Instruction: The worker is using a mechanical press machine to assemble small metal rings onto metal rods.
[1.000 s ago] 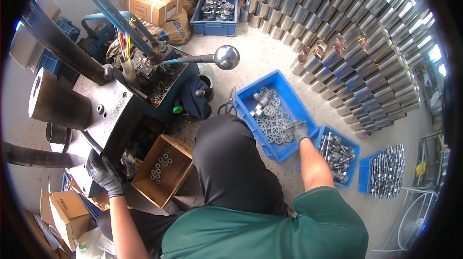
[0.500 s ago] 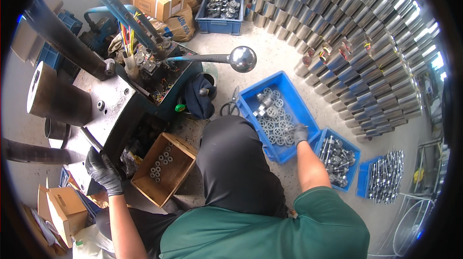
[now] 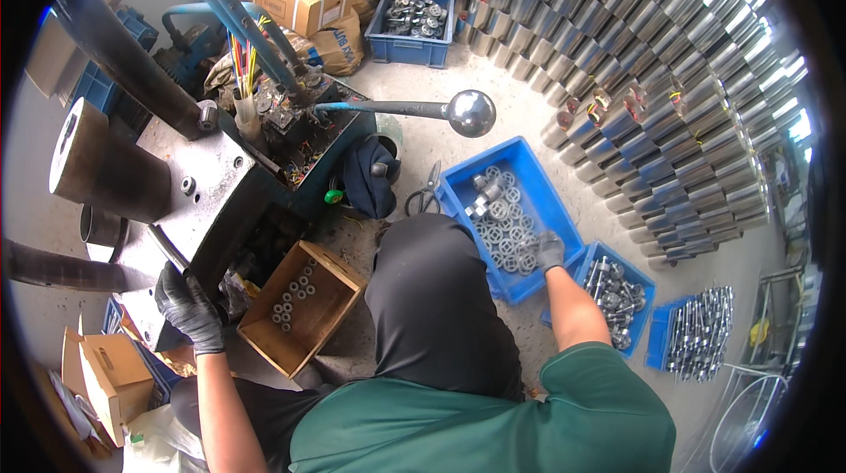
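Pale floor carries a blue bin whose loose metal rings lie mostly left of the right hand, the nearer one. At the worktop, the left hand meets a metal rod slanting up-left. Whether either grip is closed, I cannot tell.

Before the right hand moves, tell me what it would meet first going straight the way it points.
Likely the metal rings in the blue bin, close before the right hand; depth and contact are unclear.

Bright light glints off metal cylinders inside dark, bent fisheye edges.
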The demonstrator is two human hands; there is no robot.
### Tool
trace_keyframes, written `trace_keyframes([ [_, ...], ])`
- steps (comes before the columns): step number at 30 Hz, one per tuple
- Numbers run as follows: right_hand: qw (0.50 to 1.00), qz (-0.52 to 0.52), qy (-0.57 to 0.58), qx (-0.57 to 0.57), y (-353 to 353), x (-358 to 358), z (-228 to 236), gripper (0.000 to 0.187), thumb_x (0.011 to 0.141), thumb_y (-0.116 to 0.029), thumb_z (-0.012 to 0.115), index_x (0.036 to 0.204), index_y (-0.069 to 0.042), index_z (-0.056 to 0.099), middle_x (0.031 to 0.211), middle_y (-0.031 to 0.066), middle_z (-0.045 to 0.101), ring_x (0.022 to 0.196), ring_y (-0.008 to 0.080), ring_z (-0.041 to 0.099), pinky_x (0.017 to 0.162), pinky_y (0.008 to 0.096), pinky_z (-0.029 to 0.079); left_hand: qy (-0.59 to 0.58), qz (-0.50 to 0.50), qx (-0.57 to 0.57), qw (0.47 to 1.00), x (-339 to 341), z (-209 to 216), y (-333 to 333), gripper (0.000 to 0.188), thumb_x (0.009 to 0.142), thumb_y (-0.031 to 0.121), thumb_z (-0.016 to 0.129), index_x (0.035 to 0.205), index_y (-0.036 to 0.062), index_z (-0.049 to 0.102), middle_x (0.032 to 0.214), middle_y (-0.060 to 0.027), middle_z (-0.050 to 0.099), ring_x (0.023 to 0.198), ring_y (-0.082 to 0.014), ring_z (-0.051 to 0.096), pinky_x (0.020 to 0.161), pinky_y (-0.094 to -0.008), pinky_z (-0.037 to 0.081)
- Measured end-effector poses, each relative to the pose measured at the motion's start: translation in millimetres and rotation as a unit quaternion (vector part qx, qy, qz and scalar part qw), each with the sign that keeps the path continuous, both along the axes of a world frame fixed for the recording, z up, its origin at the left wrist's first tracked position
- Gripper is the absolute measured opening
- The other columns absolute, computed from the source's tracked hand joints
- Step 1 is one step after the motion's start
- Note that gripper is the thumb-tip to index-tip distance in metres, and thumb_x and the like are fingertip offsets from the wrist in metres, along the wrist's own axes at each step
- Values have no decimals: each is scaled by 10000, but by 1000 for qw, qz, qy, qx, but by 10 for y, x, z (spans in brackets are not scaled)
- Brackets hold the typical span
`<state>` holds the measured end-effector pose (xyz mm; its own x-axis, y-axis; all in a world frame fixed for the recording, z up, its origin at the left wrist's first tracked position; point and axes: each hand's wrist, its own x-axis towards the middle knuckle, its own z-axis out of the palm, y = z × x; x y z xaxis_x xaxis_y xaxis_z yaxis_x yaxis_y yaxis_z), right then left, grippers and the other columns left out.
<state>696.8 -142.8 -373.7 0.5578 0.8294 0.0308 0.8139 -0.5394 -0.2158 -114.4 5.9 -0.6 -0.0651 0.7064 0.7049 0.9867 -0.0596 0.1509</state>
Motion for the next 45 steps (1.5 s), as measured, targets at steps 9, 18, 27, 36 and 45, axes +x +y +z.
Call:
trace_keyframes([
  [9, 949, 171, 142, -225, 469, -1613, 1862, 569, 1008, -16, 445, 1565, -130, 413, 1510, 66, 551, 1262, 242, 610, 1089, 380, 501, -11, -6, -13, 1000, 0, -15, -19, 421, 985, 223, 642, 1342, 5, 603, 1229, -215, 629, 1157, -406, 573, 1039, -525, 423],
  [18, 868, 353, -105, -333, 852, -1103, 1344, 382, 803, -383, 705, 1110, -166, 775, 1053, 135, 766, 1012, 296, 730, 891, 446, 555, -19, 15, -10, 1000, 67, 44, -1, 426, 953, 200, 660, 1327, 6, 597, 1205, -214, 620, 1131, -415, 567, 1019, -530, 428],
  [27, 872, 299, 19, -387, 843, -704, 551, 368, 872, -437, 696, 1086, -152, 788, 1051, 138, 760, 993, 353, 712, 873, 456, 555, -5, -11, 12, 1000, 203, 145, 11, 446, 861, 156, 705, 1275, 35, 595, 1108, -204, 605, 1067, -425, 572, 956, -547, 441],
  [36, 873, -56, 475, 96, 1377, -850, 1959, 276, 888, -331, 753, 819, -85, 650, 659, 53, 648, 542, 149, 589, 526, 297, 477, -342, -52, 23, 938, 44, 50, -114, 529, 809, 91, 772, 1306, 54, 597, 1167, -193, 597, 1108, -385, 573, 1011, -482, 449],
  [45, 846, 393, 355, -63, 2326, -2828, 4670, 379, 877, -378, 784, 933, -9, 718, 739, 71, 694, 674, 113, 653, 641, 263, 525, -337, -220, -36, 915, 848, 578, -358, 423, 906, 50, 709, 1315, 40, 599, 1226, -170, 596, 1141, -315, 615, 1001, -398, 514],
])
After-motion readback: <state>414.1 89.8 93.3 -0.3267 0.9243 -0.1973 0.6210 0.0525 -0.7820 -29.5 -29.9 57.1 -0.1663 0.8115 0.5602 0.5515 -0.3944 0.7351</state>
